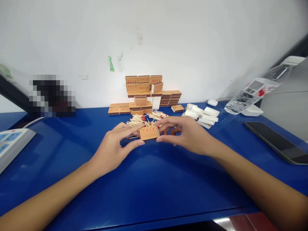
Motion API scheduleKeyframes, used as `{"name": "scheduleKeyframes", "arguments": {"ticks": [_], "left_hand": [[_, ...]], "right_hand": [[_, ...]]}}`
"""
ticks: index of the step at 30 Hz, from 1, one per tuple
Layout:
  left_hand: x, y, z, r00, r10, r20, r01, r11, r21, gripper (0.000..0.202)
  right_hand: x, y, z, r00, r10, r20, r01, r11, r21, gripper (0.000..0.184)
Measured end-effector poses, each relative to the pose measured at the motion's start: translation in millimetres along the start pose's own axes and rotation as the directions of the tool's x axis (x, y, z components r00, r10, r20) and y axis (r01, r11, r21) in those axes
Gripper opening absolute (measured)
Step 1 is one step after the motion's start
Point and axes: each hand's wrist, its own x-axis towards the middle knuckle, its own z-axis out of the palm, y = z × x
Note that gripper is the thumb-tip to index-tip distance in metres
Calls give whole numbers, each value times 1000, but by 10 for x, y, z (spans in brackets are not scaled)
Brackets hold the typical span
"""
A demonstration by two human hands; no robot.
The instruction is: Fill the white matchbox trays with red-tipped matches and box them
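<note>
A tan matchbox (pixel 149 132) with red print is held between both hands just above the blue table (pixel 149 189). My left hand (pixel 115 147) pinches its left end with thumb and fingers. My right hand (pixel 185 133) grips its right end, fingers curled round it. Just behind the box lies a loose heap of red-tipped matches (pixel 146 118). Further back, stacked matchboxes (pixel 144 93) stand against the white wall.
White inner trays (pixel 202 115) lie in a pile at the right of the matches. A tilted water bottle (pixel 252 93), a white earbud case (pixel 212 102) and a dark phone (pixel 276 141) sit at the right. A white power strip (pixel 11 141) lies at the left edge.
</note>
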Motion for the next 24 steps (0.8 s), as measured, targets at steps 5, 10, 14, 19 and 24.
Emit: {"name": "scheduleKeyframes", "arguments": {"ticks": [5, 10, 14, 19, 24], "left_hand": [[4, 18, 1, 991, -63, -115, 65, 998, 11, 42], [-1, 7, 28, 991, -41, -126, 45, 999, 29, 42], [59, -70, -56, 994, -14, -109, 26, 994, 106, 43], [314, -546, -439, 976, -84, -201, 137, 955, 264, 44], [592, -1037, -717, 927, -312, -207, 365, 880, 305, 51]], "right_hand": [[-51, -46, 229, 993, 14, -121, -10, 999, 37, 56], [-131, -120, 315, 998, -55, -9, 53, 985, -166, 49], [-133, -111, 304, 998, -57, -8, 54, 968, -243, 54], [-61, -28, 209, 994, -44, -105, 8, 946, -323, 40], [-22, 59, 126, 979, -92, -182, 14, 920, -392, 27]]}}
